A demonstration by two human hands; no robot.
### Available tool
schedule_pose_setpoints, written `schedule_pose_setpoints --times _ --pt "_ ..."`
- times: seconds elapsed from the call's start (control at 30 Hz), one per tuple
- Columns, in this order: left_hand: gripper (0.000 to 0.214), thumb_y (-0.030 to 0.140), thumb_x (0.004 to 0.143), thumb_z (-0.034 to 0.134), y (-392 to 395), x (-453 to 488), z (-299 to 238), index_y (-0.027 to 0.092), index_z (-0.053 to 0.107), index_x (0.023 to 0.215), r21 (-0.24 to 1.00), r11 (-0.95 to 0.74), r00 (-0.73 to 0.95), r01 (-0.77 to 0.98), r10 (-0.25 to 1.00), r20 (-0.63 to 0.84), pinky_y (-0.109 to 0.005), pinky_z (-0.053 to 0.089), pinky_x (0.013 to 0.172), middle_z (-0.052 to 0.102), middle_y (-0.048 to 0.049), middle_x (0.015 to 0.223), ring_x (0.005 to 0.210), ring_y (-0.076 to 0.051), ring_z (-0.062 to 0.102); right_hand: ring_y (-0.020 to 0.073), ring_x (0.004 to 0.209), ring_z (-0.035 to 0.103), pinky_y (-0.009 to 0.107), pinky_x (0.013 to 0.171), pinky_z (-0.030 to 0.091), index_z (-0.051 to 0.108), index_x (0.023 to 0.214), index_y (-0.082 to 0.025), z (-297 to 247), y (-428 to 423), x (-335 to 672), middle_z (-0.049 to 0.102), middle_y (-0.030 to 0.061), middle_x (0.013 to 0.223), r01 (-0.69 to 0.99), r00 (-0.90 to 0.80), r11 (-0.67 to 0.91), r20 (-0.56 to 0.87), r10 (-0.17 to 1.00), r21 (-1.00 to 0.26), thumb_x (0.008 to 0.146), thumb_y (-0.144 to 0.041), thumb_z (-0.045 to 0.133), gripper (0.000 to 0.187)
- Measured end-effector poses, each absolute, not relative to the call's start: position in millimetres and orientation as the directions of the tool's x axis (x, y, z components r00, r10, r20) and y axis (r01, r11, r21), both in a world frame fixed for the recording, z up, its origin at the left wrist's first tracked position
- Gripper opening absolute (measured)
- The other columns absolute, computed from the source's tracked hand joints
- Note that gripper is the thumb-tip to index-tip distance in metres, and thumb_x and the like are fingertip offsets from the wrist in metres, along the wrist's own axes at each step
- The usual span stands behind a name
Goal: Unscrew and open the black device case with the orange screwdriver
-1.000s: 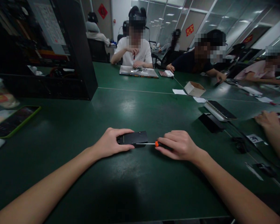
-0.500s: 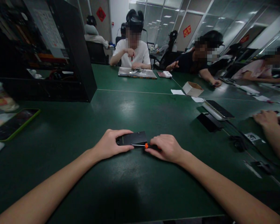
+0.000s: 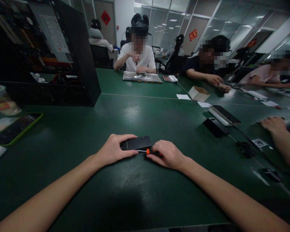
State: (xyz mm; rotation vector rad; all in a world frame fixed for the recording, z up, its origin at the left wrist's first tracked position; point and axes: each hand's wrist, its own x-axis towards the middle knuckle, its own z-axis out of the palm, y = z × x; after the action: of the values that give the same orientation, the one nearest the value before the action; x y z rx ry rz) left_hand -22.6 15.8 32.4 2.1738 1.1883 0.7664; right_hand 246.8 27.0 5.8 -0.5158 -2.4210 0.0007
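My left hand (image 3: 114, 149) grips the left end of a flat black rectangular case (image 3: 139, 142), thumb and fingers along its two long edges. What kind of device the case is, I cannot tell. My right hand (image 3: 168, 154) is closed around a screwdriver (image 3: 148, 151) with an orange and black handle. Its thin metal shaft points left along the near edge of the case. The shaft's tip is hidden near my left fingers. Both hands are low over the green table (image 3: 125, 193).
At left stand an open black computer tower (image 3: 87, 71), a phone in a green case (image 3: 26, 127) and a plastic cup (image 3: 2, 100). To the right are a cardboard box (image 3: 198, 94), a white device (image 3: 223, 116) and cables. A co-worker's hand (image 3: 274, 124) rests at far right; other people sit opposite.
My right hand has shifted slightly left with the screwdriver, so less of the shaft shows. My left hand and the case stay put. A co-worker across the table has brought both hands together.
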Motion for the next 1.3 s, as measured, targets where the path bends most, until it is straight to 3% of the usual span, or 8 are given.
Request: schedule_pose_setpoints --times 0.2,0.37,0.7,0.83,1.0,1.13,1.3 --pt "0.050 0.042 0.080 0.081 16 -23 33 0.019 0.072 0.123 0.690 -0.462 0.442 0.557 0.869 0.224 -0.031 0.055 0.083 0.078 -0.0071 0.114 0.095 -0.025 0.075 0.0156 0.066 0.059 0.027 0.062 0.047 0.057 0.091 -0.019 7 33 252 0.065 0.0049 0.076 0.371 -0.720 0.897 0.535 0.441 -0.241 0.104 -0.044 0.050 0.029" --pt "0.047 0.041 0.081 0.079 17 -23 33 0.020 0.072 0.123 0.690 -0.455 0.433 0.563 0.873 0.222 -0.034 0.055 0.090 0.078 -0.0075 0.118 0.103 -0.026 0.074 0.0164 0.068 0.059 0.028 0.064 0.048 0.058 0.092 -0.020 7 33 250 0.065 0.0052 0.078 0.393 -0.741 0.884 0.482 0.467 -0.254 0.104 -0.042 0.050 0.026" --pt "0.044 0.040 0.083 0.079 17 -23 35 0.022 0.072 0.122 0.716 -0.455 0.446 0.530 0.867 0.222 -0.037 0.055 0.094 0.077 -0.0068 0.121 0.109 -0.027 0.072 0.0143 0.056 0.055 0.029 0.055 0.040 0.056 0.090 -0.022 24 40 286 0.064 0.0018 0.069 0.282 -0.726 0.959 0.656 0.206 0.011 0.092 -0.022 0.062 0.006" --pt "0.043 0.041 0.085 0.077 16 -23 34 0.023 0.072 0.123 0.721 -0.448 0.445 0.528 0.869 0.215 -0.037 0.055 0.093 0.077 -0.0058 0.121 0.107 -0.026 0.072 0.0154 0.059 0.060 0.029 0.057 0.047 0.054 0.088 -0.023 22 46 301 0.065 0.0018 0.070 0.442 -0.570 0.879 0.701 0.427 -0.176 0.091 -0.028 0.063 0.011" --pt "0.034 0.039 0.089 0.071 16 -21 36 0.022 0.074 0.119 0.742 -0.438 0.428 0.507 0.876 0.224 -0.035 0.055 0.089 0.078 -0.0052 0.116 0.102 -0.024 0.074 0.0174 0.070 0.067 0.029 0.062 0.052 0.055 0.108 -0.019 9 50 284 0.070 0.0064 0.086 0.628 -0.475 0.714 0.574 0.667 -0.310 0.097 -0.027 0.057 0.014" --pt "0.029 0.037 0.092 0.066 17 -19 38 0.021 0.076 0.115 0.770 -0.419 0.412 0.481 0.883 0.224 -0.034 0.055 0.087 0.080 -0.0047 0.111 0.098 -0.024 0.074 0.0193 0.077 0.067 0.031 0.067 0.054 0.058 0.107 -0.018 5 49 266 0.069 0.0058 0.091 0.661 -0.525 0.677 0.445 0.726 -0.324 0.094 -0.023 0.062 0.014" --pt "0.032 0.043 0.095 0.059 22 -18 35 0.019 0.079 0.104 0.821 -0.361 0.345 0.442 0.913 0.215 -0.033 0.056 0.083 0.081 -0.0056 0.102 0.094 -0.024 0.075 0.0237 0.097 0.064 0.040 0.085 0.054 0.059 0.109 -0.019 8 48 263 0.066 0.0101 0.105 0.640 -0.559 0.692 0.415 0.718 -0.334 0.097 -0.024 0.057 0.013"
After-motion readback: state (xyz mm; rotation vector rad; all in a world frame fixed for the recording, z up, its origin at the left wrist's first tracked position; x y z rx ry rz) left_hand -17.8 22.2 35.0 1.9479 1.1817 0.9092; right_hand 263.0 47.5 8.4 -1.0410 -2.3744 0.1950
